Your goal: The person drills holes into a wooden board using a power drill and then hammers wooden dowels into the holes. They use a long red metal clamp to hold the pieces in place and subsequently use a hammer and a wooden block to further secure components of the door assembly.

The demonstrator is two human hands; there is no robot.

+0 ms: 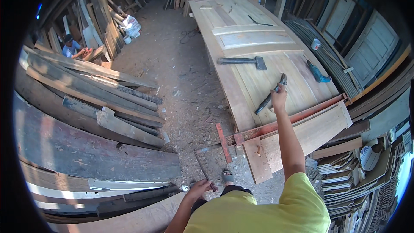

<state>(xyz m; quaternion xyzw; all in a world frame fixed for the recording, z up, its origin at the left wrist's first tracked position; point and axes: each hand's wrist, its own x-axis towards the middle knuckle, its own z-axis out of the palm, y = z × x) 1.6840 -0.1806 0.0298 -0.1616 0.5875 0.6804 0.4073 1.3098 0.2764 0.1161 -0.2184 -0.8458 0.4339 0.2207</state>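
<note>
My right hand (279, 97) is closed around a hammer (264, 103), gripping it near its metal head, with the dark handle slanting down to the left. It is over a large panelled wooden door (254, 84) lying flat. Low in the picture, my left hand (201, 188) is closed on the lower end of a thin dark metal rod (201, 164). The rod's upper end reaches the end of a red bar clamp (276, 126), which runs along the door's near edge. Beyond my right hand, a square-headed mallet (243, 61) lies on the door.
A teal power drill (318, 73) lies near the door's right edge. Long planks (99, 142) are stacked at left, where a seated person (73, 48) works. A wooden board (310, 131) juts out along the clamp. Thin wood pieces (345, 177) are piled at right.
</note>
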